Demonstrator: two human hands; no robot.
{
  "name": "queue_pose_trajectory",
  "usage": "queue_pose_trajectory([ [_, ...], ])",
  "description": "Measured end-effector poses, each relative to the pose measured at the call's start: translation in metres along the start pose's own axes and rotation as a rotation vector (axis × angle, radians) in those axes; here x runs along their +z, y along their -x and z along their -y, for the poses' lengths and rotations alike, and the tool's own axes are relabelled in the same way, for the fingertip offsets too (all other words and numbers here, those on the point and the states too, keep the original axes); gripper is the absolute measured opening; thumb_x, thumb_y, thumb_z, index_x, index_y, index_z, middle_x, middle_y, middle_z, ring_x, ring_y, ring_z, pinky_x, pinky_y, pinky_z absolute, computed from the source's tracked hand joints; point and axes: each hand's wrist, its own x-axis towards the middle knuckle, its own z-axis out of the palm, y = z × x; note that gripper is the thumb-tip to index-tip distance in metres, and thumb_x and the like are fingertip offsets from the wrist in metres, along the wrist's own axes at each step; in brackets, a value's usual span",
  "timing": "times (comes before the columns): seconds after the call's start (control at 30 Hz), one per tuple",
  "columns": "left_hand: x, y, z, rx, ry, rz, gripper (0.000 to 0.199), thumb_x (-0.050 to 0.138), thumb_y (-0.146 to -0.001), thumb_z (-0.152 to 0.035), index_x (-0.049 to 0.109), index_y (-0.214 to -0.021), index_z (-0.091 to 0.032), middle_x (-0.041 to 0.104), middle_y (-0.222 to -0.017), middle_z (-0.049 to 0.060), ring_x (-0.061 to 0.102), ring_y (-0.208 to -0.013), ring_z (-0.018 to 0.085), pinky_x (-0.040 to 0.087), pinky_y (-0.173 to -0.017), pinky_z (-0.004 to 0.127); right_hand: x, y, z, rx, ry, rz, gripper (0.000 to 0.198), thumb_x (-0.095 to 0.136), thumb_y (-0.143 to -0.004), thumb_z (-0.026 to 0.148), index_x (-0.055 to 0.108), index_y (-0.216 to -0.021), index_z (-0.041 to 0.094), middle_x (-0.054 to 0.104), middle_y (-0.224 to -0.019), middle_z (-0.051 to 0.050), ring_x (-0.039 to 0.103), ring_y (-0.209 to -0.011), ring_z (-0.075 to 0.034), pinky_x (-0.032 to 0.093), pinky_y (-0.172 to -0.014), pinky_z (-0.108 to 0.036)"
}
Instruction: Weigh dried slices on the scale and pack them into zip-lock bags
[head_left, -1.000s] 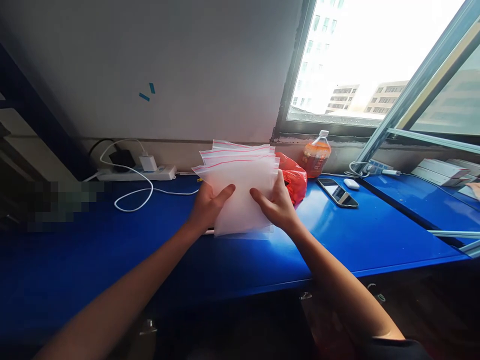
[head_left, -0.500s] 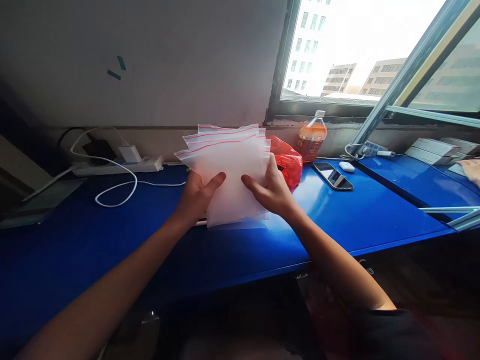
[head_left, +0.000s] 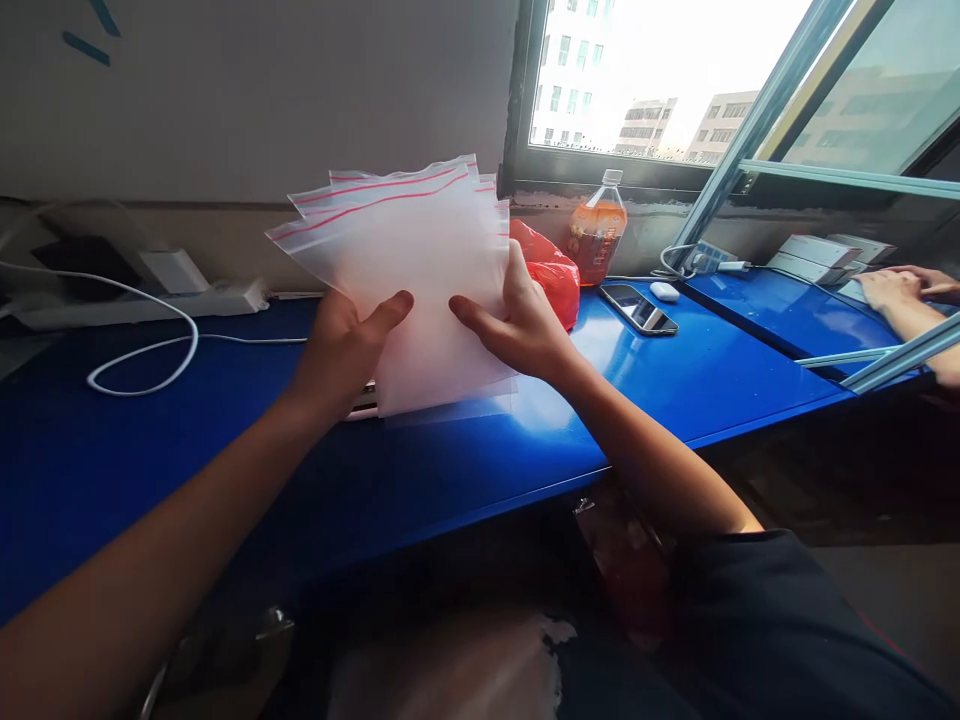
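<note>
A loose stack of frosted zip-lock bags (head_left: pixel 431 250) with red seal lines stands raised over the blue table (head_left: pixel 247 470). Its top edges are fanned out unevenly. My left hand (head_left: pixel 349 335) grips the stack at the left side, thumb across the front and fingers hidden behind. On the right side my right hand (head_left: pixel 517 315) holds it the same way, with its thumb pointing inward. Behind the bags, by my left wrist, part of a flat pinkish object shows, too covered to name.
Behind my right hand lies a red plastic bag (head_left: pixel 553 275) beside an orange drink bottle (head_left: pixel 598 230). A phone (head_left: pixel 639 309) and a white earbud case (head_left: pixel 664 291) are further right. At left are a power strip (head_left: pixel 142 306) and white cable. Another person's hands (head_left: pixel 900 288) work near white boxes (head_left: pixel 812 259).
The view has shifted right and down. Both hands still hold the bags, which appear slightly higher and closer. The other person's hands have come further into view.
</note>
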Motion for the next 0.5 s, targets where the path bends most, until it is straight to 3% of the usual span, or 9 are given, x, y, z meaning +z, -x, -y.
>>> queue_pose_trajectory([
  [0.17, -0.001, 0.001, 0.003, 0.045, -0.051, 0.072, 0.049, 0.074, -0.077, -0.052, 0.062, -0.121, -0.032, 0.076, -0.098, -0.004, 0.063, -0.11, 0.033, 0.05, -0.099, 0.053, 0.0, -0.001, -0.006, -0.011, 0.025, -0.008, 0.047, 0.065, -0.085, 0.044, 0.039, -0.121, 0.026, 0.064, -0.113, -0.006, 0.064, -0.106, -0.028, 0.056, -0.088, -0.045],
  [0.33, 0.001, 0.001, 0.004, 0.082, -0.062, 0.044, 0.045, 0.073, -0.08, -0.048, 0.062, -0.118, -0.027, 0.074, -0.108, -0.001, 0.064, -0.109, 0.03, 0.051, -0.099, 0.05, 0.0, 0.0, -0.008, -0.021, 0.018, -0.02, 0.051, 0.063, -0.085, 0.051, 0.039, -0.124, 0.027, 0.063, -0.117, -0.006, 0.062, -0.112, -0.028, 0.053, -0.094, -0.047],
  [0.5, -0.002, -0.002, 0.009, 0.065, -0.045, 0.067, 0.041, 0.071, -0.081, -0.038, 0.06, -0.118, -0.023, 0.068, -0.126, 0.004, 0.059, -0.121, 0.031, 0.048, -0.104, 0.05, 0.002, 0.001, -0.016, -0.009, -0.03, 0.027, 0.057, 0.062, -0.085, 0.055, 0.036, -0.127, 0.027, 0.061, -0.122, -0.008, 0.061, -0.113, -0.029, 0.054, -0.094, -0.049],
])
